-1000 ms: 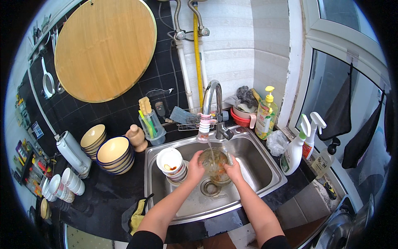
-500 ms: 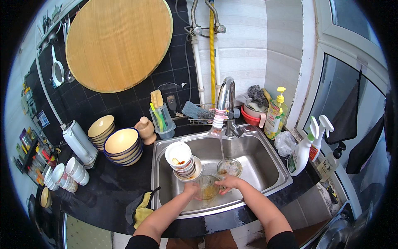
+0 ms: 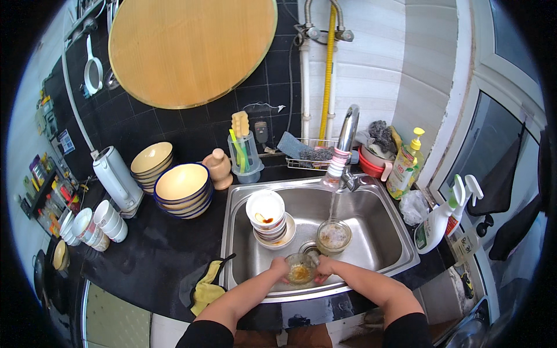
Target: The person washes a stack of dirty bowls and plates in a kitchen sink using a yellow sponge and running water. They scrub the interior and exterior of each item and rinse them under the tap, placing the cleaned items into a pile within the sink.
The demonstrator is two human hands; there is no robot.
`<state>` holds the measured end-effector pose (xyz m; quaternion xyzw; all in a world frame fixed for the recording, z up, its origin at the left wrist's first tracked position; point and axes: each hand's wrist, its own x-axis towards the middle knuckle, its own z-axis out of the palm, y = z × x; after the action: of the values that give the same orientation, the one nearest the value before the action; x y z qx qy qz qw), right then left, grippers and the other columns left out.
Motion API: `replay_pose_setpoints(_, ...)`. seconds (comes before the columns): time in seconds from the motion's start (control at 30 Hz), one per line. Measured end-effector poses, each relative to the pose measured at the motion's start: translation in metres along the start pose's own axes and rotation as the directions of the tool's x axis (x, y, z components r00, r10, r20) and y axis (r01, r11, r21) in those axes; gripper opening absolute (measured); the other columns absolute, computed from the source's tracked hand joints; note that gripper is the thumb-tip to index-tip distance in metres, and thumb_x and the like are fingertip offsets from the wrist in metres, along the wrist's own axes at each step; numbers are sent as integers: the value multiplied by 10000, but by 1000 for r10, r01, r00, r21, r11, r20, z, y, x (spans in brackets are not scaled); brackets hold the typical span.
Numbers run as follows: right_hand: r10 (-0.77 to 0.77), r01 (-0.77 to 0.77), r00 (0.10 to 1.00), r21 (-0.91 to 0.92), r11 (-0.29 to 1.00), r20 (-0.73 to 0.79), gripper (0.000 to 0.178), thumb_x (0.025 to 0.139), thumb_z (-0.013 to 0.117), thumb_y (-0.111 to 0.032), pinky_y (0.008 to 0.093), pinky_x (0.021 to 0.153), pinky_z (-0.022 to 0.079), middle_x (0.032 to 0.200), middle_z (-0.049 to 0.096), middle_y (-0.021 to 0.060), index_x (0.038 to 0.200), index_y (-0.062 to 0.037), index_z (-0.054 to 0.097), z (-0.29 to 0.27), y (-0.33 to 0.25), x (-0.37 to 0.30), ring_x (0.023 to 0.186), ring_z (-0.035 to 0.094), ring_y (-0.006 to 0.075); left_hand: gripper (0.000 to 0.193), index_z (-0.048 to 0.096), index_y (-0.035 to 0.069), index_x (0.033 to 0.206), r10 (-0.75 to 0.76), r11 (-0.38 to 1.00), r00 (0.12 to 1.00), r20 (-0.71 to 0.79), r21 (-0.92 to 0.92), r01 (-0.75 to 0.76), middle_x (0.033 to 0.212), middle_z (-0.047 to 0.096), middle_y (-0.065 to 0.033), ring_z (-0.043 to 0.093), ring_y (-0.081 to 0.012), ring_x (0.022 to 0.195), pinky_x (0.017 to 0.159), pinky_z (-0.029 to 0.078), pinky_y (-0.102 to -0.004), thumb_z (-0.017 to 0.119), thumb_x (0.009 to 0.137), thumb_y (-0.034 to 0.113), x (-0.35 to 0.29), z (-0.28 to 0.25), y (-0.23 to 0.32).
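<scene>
Low in the sink, near its front wall, a clear glass bowl with yellowish residue sits between my hands. My left hand grips its left side, and my right hand its right; some fingers are hidden by the glass. Just behind is a second glass bowl, holding cloudy, foamy liquid, under the stream from the faucet. To the left stands a stack of white bowls, with reddish-brown sauce in the top one. The drain shows between the glass bowls.
The steel sink is set in a black counter. A yellow-and-grey cloth lies by its left rim. Cream bowls, white cups and a wooden mortar stand left. A soap bottle and spray bottles line the right.
The whole view has shifted, so the scene sits further right. The held glass bowl has come toward the sink's front wall, and the drain behind it now shows.
</scene>
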<state>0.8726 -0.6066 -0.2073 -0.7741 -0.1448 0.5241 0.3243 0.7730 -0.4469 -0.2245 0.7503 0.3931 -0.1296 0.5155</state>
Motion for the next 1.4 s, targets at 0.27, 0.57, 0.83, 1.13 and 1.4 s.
replay_pose_setpoints(0.27, -69, 73, 997, 88, 993, -43, 606, 748, 553, 54, 377, 542, 547, 792, 598, 208, 1224, 9, 181, -2, -9, -3, 632, 628, 259, 269, 583, 21, 928, 347, 918, 889, -299, 302, -256, 958, 574, -209, 576, -374, 865, 763, 471, -407, 601, 660, 36, -15, -1, 5)
replay_pose_setpoints(0.57, -132, 134, 988, -26, 991, 79, 446, 781, 559, -3, 316, 589, 537, 918, 594, 112, 1191, -66, 396, 1, -5, -1, 718, 620, 191, 222, 644, 138, 858, 322, 780, 940, -109, 593, -198, 1112, 467, -161, 451, -340, 1079, 885, 379, -367, 616, 641, 171, -44, -13, 29)
replay_pose_setpoints(0.83, -409, 258, 912, -728, 635, -34, 286, 719, 668, -254, 357, 676, 486, 832, 625, 131, 950, -96, 607, 2, -3, 6, 759, 601, 298, 137, 640, 52, 749, 518, 393, 787, 336, 724, -567, 793, 620, -145, 603, -295, 780, 748, 444, -407, 569, 677, 145, -25, -1, 13)
replay_pose_setpoints(1.13, -826, 471, 563, -813, 343, -22, 395, 700, 657, -403, 394, 787, 427, 934, 599, 166, 969, -119, 606, -9, -12, -3, 890, 557, 316, 63, 622, 99, 673, 743, 389, 597, 303, 530, -754, 701, 599, -119, 577, -304, 678, 657, 445, -411, 568, 681, 129, -28, -24, 24)
replay_pose_setpoints(1.4, -587, 455, 807, -569, 685, -62, 422, 743, 628, -429, 372, 734, 441, 829, 614, 158, 940, -58, 586, -3, -35, -28, 777, 574, 313, 184, 588, 90, 814, 791, 537, 604, 98, 361, -762, 842, 594, -115, 547, -275, 774, 740, 418, -374, 646, 651, 155, -13, -29, 12)
